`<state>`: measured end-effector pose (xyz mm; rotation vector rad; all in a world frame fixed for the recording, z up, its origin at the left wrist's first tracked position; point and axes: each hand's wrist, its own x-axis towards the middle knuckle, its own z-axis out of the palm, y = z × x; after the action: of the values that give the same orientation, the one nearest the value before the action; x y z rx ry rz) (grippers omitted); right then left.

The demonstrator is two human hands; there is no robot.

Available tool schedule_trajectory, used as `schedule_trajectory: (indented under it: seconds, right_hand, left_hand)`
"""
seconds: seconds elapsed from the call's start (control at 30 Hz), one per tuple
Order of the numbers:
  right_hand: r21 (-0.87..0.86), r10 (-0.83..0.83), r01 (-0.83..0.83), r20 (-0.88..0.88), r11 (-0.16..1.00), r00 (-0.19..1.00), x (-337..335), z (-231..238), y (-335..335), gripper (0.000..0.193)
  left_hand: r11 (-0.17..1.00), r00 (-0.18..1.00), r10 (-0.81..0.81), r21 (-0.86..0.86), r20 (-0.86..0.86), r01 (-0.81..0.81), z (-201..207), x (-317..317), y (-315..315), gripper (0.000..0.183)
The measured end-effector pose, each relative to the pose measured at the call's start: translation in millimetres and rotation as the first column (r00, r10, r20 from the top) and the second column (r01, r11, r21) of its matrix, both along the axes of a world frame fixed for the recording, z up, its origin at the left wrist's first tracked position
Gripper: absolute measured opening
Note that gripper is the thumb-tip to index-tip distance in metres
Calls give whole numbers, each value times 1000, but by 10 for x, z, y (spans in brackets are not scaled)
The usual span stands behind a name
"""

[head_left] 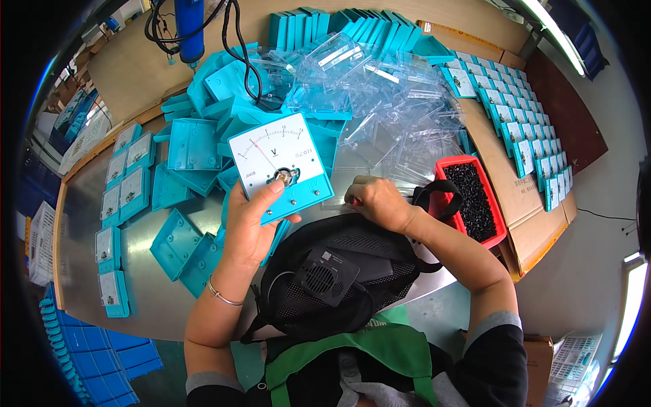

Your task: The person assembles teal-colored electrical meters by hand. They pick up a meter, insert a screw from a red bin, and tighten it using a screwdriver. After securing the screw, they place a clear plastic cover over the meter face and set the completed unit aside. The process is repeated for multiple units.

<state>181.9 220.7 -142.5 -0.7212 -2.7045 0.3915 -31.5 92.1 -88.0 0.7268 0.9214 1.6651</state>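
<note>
My left hand grips an analog voltmeter, tilted, its white dial facing up. The meter has a teal base, a thin needle and a coil movement, with my thumb beside that movement. To the right of it, just above the table, my right hand is closed, its fingertips pinched together. Something small and dark reddish shows at those fingertips, too small to name. Beyond the right hand, clear plastic covers are heaped. Loose teal meter cases lie piled behind and left of the held meter.
A red bin of small black parts stands right of my right hand. Rows of assembled meters rest on cardboard at the right; more meters line the left edge. A blue electric screwdriver hangs above. A black mesh bag sits before me.
</note>
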Motion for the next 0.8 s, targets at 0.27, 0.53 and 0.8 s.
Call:
schedule_trajectory:
  seconds: [0.27, 0.53, 0.8]
  right_hand:
    - [-195, 83, -55, 135, 979, 987, -109, 96, 223, 13]
    - [-397, 150, 47, 451, 917, 880, -454, 276, 531, 27]
    - [-660, -434, -75, -571, 748, 696, -260, 556, 43, 18]
  left_hand:
    - [1000, 1000, -4, -12, -6, 4, -12, 7, 2, 36]
    - [1000, 1000, 23, -18, -15, -24, -6, -4, 2, 37]
    - [1000, 1000, 14, -2, 14, -14, -14, -6, 5, 35]
